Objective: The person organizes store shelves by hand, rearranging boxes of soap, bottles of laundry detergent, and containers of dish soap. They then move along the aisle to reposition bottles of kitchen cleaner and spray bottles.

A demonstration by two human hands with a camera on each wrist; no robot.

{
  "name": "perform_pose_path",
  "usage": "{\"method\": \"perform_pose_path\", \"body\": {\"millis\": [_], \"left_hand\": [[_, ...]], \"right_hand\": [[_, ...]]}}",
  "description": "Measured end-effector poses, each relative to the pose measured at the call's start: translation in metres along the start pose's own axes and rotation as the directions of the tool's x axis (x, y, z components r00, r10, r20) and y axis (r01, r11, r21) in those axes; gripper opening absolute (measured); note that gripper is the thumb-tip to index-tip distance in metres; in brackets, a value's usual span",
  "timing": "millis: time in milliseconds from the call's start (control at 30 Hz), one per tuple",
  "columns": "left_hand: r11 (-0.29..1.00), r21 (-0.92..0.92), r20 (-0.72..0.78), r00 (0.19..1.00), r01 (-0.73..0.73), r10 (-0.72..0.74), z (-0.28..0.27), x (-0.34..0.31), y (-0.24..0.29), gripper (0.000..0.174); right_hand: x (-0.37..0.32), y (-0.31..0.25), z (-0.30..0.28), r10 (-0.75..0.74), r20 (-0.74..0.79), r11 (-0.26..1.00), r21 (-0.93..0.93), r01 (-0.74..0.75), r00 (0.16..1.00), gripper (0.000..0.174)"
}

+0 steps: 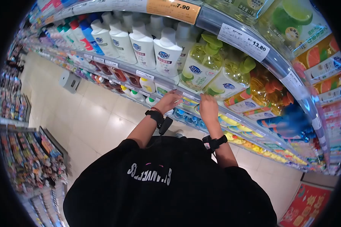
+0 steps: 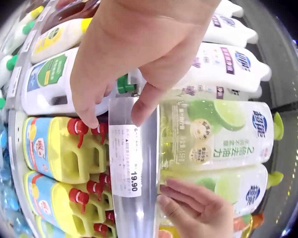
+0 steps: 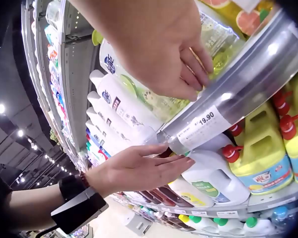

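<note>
My left hand [image 1: 171,101] is at the shelf's front rail, fingers extended and thumb spread. In the left wrist view its thumb lies by the end of the 19.90 price label [image 2: 129,161], with the other fingers over the lower shelf side. My right hand [image 1: 209,108] has loosely bent fingers at the rail, beside the bases of clear lime dish soap bottles [image 1: 201,64] with green pump tops. Nothing shows in either hand. White pump bottles [image 1: 166,53] stand left of the lime ones. Below the rail are yellow jugs with red caps [image 3: 260,153] and a white jug [image 3: 213,173].
An upper shelf with a 13.80 label [image 1: 244,41] overhangs on the right. Orange soap bottles [image 1: 259,94] stand right of the lime ones. Behind are the tiled floor [image 1: 98,113], a grey box [image 1: 69,81] and another display rack [image 1: 30,155].
</note>
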State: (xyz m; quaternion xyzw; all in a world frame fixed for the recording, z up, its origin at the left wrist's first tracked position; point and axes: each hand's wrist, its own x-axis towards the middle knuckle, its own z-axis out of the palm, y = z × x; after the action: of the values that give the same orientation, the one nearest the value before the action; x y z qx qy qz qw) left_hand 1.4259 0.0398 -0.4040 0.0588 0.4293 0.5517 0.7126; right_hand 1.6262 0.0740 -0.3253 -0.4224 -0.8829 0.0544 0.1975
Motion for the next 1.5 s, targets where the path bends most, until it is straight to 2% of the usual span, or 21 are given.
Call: {"method": "perform_pose_path", "body": {"millis": [100,200,300,533,633,733,833,900,1133,1500], "left_hand": [[0.994,0.041,0.114,0.987,0.106,-0.110,-0.014,0.021,0.000,0.048],[0.996,0.055,0.250,0.965,0.071,-0.083,-0.022,0.026,-0.003,0.036],[0.993,0.061,0.310,0.944,0.101,-0.115,-0.016,0.013,0.006,0.032],[0.991,-0.059,0.280,0.955,0.118,-0.097,-0.019,0.005,0.007,0.032],[0.989,-0.101,0.289,0.955,0.106,-0.073,-0.023,0.008,0.005,0.032],[0.985,-0.143,0.277,0.959,0.092,-0.049,-0.018,0.008,0.005,0.033],[0.983,-0.146,0.271,0.960,0.109,-0.066,-0.019,0.012,0.005,0.033],[0.980,-0.157,0.282,0.957,0.119,-0.070,-0.021,0.016,0.004,0.033],[0.952,-0.286,0.168,0.984,0.107,-0.060,-0.018,0.015,0.003,0.032],[0.947,-0.307,0.162,0.986,0.092,-0.043,-0.007,0.008,0.014,0.025]], "right_hand": [[0.005,-0.012,0.002,0.055,-0.020,0.995,-0.078,-0.056,0.998,0.024],[0.004,-0.021,0.003,0.095,-0.016,0.987,-0.132,-0.096,0.995,0.024],[0.003,-0.027,0.005,0.118,-0.023,0.981,-0.149,-0.120,0.993,0.023],[-0.001,-0.028,0.011,0.119,-0.007,0.989,-0.087,-0.120,0.993,0.019],[-0.002,-0.029,0.010,0.069,-0.005,0.995,-0.075,-0.069,0.998,0.021],[0.001,-0.027,0.011,-0.001,-0.118,1.000,-0.030,-0.003,0.993,0.018],[0.003,-0.025,0.013,-0.004,-0.040,0.995,-0.105,0.000,0.999,0.020],[0.004,-0.022,0.017,-0.024,-0.064,0.996,-0.089,0.019,0.998,0.015],[0.002,-0.016,0.026,-0.110,-0.140,0.991,-0.095,0.097,0.984,0.009],[0.005,-0.012,0.031,-0.045,-0.144,0.998,-0.042,0.040,0.989,0.013]]}}
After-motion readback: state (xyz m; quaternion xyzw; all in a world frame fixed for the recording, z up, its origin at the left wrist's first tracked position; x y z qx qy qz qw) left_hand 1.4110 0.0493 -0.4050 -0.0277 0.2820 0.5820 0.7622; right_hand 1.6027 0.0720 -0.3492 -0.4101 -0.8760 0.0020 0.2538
